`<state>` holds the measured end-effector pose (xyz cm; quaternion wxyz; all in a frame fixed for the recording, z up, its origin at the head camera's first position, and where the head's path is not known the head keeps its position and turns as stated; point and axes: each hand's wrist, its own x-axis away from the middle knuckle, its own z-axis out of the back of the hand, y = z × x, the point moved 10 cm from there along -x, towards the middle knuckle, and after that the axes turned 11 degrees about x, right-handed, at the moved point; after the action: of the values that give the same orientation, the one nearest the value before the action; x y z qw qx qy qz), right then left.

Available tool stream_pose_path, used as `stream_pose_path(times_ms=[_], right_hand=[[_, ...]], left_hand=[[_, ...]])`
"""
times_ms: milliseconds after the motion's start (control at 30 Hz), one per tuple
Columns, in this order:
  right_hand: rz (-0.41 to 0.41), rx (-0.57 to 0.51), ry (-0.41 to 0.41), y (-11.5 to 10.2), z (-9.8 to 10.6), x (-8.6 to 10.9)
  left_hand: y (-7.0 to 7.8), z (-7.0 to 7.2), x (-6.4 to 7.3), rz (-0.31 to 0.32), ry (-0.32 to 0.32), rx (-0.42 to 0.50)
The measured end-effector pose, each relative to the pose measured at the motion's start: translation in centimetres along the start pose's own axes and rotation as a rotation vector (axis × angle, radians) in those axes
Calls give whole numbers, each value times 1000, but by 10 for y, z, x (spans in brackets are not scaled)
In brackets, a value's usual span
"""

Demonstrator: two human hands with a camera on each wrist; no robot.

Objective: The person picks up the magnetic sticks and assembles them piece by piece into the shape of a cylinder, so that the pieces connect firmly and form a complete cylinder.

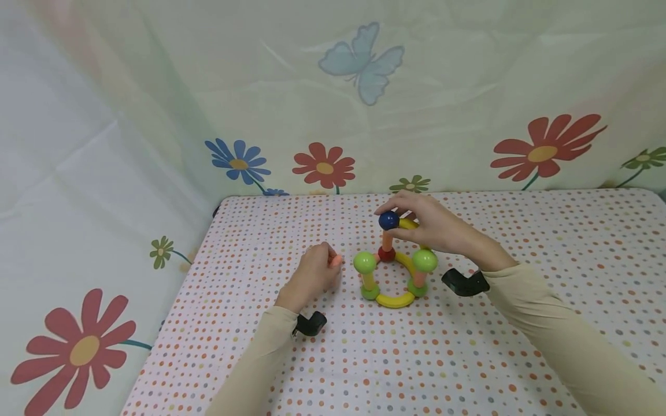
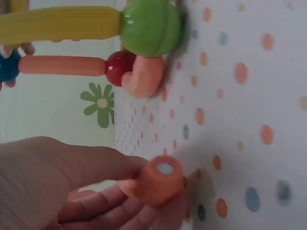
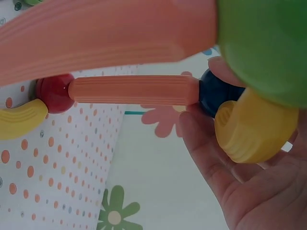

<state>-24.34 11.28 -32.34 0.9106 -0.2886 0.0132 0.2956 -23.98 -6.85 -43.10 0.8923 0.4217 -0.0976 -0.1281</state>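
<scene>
On the table stands a toy frame of magnetic rods and balls. My right hand pinches its dark blue ball between thumb and fingers, atop an upright orange rod rising from a red ball. An upper yellow curved rod lies against the blue ball, beside my right palm. Two light green balls, a left one and a right one, cap the front uprights. Left of the frame, my left hand grips an orange magnetic rod, its silvery end facing out.
A lower yellow curved rod joins the frame's front green bases on the dotted tablecloth. Behind the table hangs a flowered curtain, which continues along the left side. Black wrist cameras, left and right, jut inward from both wrists.
</scene>
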Motion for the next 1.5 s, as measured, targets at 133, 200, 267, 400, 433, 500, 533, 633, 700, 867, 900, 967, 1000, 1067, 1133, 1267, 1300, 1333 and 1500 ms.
stream_pose_path(times_ms=[133, 200, 267, 400, 433, 500, 533, 633, 700, 867, 900, 967, 1000, 1067, 1133, 1267, 1300, 1333, 1500], right_hand=[[8, 8, 4, 0, 1, 0], [15, 12, 1, -1, 1, 0], [18, 15, -1, -1, 1, -1], [15, 12, -1, -1, 2, -1], [13, 9, 0, -1, 3, -1], [10, 2, -1, -1, 3, -1], [9, -1, -1, -1, 3, 0], [9, -7, -4, -1, 3, 0], [10, -11, -7, -1, 3, -1], [11, -21, -18, 0, 3, 0], [9, -22, -21, 0, 4, 0], [10, -22, -19, -1, 7, 2], [19, -20, -10, -3, 10, 4], [29, -15, 12, -8, 18, 6], [60, -5, 47, -18, 27, 9], [179, 30, 35, -53, 25, 14], [215, 50, 11, -62, 19, 15], [250, 80, -18, -71, 12, 17], [349, 204, -112, -93, -17, 22]], left_hand=[[7, 4, -12, -5, -35, 155], [15, 9, -16, -16, -32, 206], [27, 14, -20, -39, -27, 230], [54, 20, -24, -114, -33, 243], [60, 20, -24, -131, -39, 246], [70, 20, -24, -153, -54, 263], [73, 20, -24, -158, -62, 268], [81, 19, -24, -158, -85, 278], [84, 18, -24, -154, -94, 271], [87, 18, -25, -158, -117, 272], [88, 17, -25, -158, -123, 280], [85, 17, -27, -156, -134, 306], [83, 16, -28, -149, -141, 326], [78, 15, -30, -125, -167, 390], [74, 13, -31, -101, -197, 454], [65, 13, -32, -51, -240, 561], [64, 14, -32, -41, -246, 574], [62, 15, -32, -32, -249, 587], [61, 16, -32, -19, -262, 636]])
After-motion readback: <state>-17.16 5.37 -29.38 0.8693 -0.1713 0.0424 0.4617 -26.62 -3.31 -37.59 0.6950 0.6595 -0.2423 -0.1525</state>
